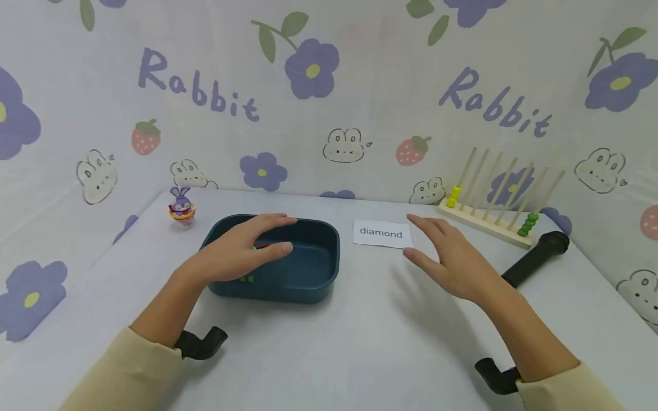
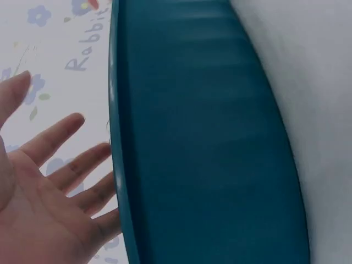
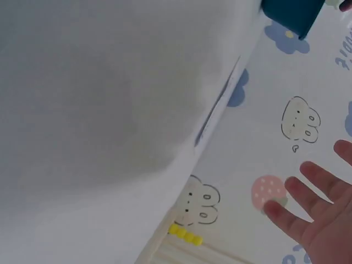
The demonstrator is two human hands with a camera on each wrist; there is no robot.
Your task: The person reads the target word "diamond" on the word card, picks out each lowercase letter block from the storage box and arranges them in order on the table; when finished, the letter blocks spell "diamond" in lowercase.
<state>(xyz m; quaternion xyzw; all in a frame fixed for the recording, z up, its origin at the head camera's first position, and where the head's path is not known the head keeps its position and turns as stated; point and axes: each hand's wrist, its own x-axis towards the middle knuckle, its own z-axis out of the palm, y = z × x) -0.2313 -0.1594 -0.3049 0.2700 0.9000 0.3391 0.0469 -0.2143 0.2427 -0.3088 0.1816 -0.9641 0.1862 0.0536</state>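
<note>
My left hand [image 1: 236,251] hovers over the left part of a dark teal bin [image 1: 303,294], fingers extended and thumb apart, holding nothing. Inside the bin, some small green and red pieces [image 1: 250,279] show, mostly hidden by that hand. In the left wrist view the bin's side [image 2: 203,132] fills the middle, with the spread left hand [image 2: 49,203] beside it. My right hand [image 1: 457,260] is held above the table with its fingers straight, nearest to a white card [image 1: 381,234] reading "diamond". The right wrist view shows the right hand's fingers [image 3: 313,198] spread and holding nothing.
A wooden bead rack [image 1: 485,224] with upright rods, yellow beads and green beads stands at the back right. Just beside it lies a black microphone-shaped object [image 1: 534,258]. A small purple rabbit figure [image 1: 182,206] stands back left. Behind the table hangs a printed cloth [image 1: 205,34].
</note>
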